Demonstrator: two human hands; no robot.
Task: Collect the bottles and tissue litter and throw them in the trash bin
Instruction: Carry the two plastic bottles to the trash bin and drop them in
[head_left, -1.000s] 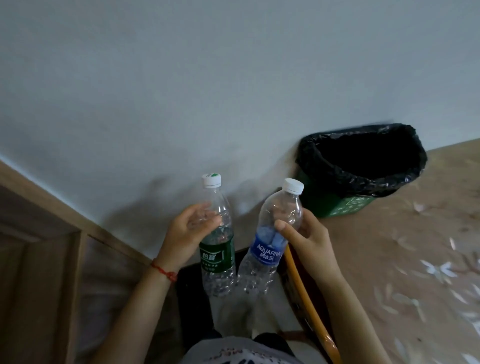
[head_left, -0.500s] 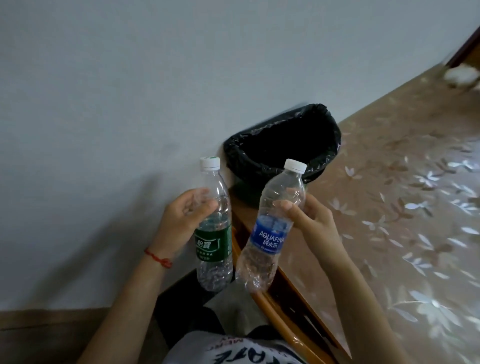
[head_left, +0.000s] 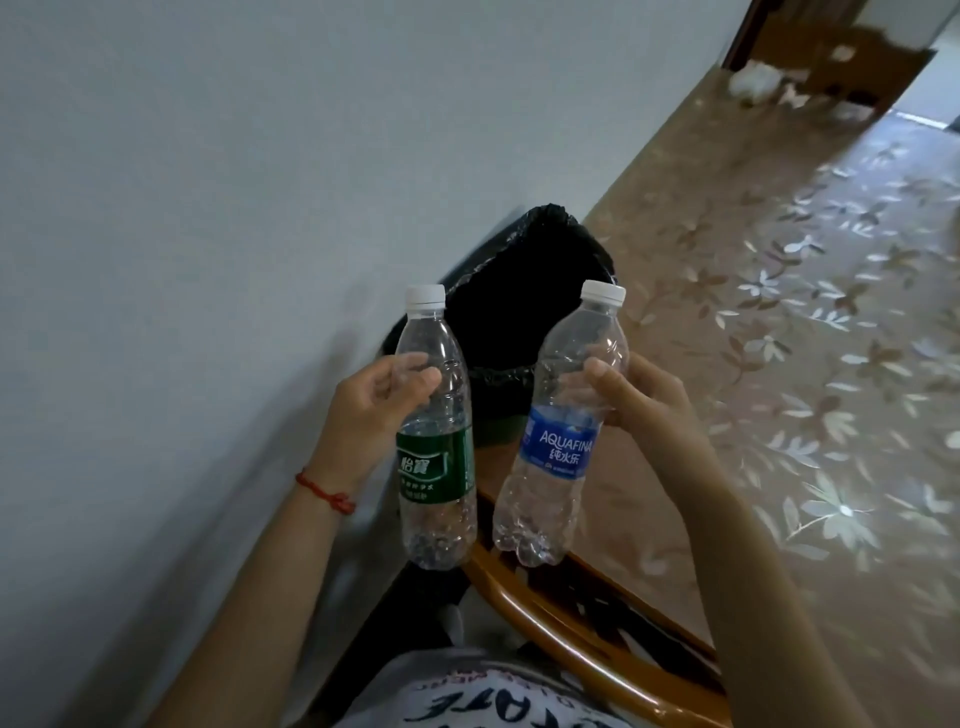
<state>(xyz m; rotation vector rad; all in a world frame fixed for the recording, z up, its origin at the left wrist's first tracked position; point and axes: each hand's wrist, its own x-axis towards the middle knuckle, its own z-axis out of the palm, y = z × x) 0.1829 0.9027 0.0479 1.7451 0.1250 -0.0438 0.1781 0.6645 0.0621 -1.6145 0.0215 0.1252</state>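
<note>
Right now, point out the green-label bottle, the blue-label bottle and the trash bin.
Green-label bottle (head_left: 435, 467): head view, on its green label.
Blue-label bottle (head_left: 558, 451): head view, on its blue label.
Trash bin (head_left: 519, 312): head view, on the black liner inside.

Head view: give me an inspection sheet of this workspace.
Surface: floral-patterned floor, tan.
Job's things: green-label bottle and Aquafina bottle, both capped, held in front of the black-lined trash bin; white tissue litter far off on the floor.
Clutter: wooden chair rail.
Grippers: left hand grips the green-label bottle; right hand grips the Aquafina bottle.
Cables: nothing seen.
Surroundings: grey wall.
</note>
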